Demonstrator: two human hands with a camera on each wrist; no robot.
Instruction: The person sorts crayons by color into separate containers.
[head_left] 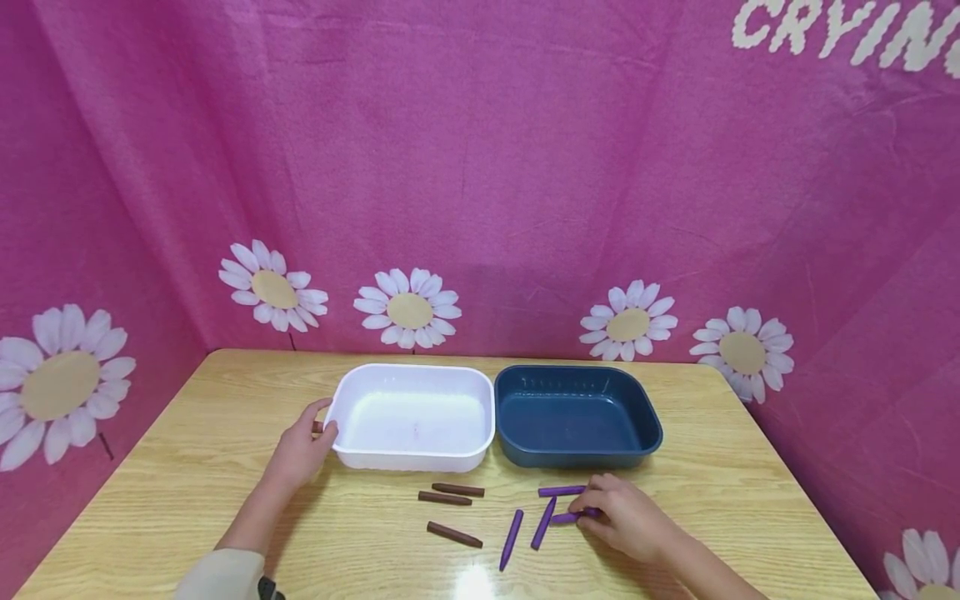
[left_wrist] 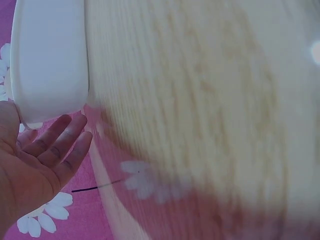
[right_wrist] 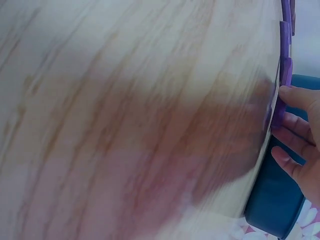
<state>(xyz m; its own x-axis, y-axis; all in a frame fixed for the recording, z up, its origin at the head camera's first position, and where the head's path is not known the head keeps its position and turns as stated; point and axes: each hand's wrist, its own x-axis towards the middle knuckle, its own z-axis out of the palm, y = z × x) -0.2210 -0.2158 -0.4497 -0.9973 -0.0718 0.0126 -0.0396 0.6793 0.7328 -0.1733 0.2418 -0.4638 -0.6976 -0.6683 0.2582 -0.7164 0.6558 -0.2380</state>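
- Head view: four smooth violet crayons are lying on the wood-grain table (head_left: 750, 517), near its front; one, the pinched crayon (head_left: 566, 518), is pointing into the right hand (head_left: 618, 512).
- Three brown crayons (head_left: 454, 534) are lying to their left, all slightly slanted.
- Behind them, a white rectangular tray (head_left: 412, 461) and a dark blue rectangular tray (head_left: 577, 458) are standing side by side, their rims seemingly touching.
- The right hand is covering the ends of two violet crayons; its thumb and fingers are pinching the nearer one.
- The left hand (head_left: 300, 450) is touching the white tray's left end, thumb and forefinger parted.
- Left wrist view: the white tray is showing only its pale outer wall, cut off at the top; the left fingers are extending, slightly spread, beside its end. The thumb is mostly leaving the frame.
- Right wrist view: the pinched crayon is showing between thumb and fingertips, beside the dark blue tray. Other crayons are overlapping edge-on, hard to separate; whether the pinched one is leaving the tabletop, I cannot tell.
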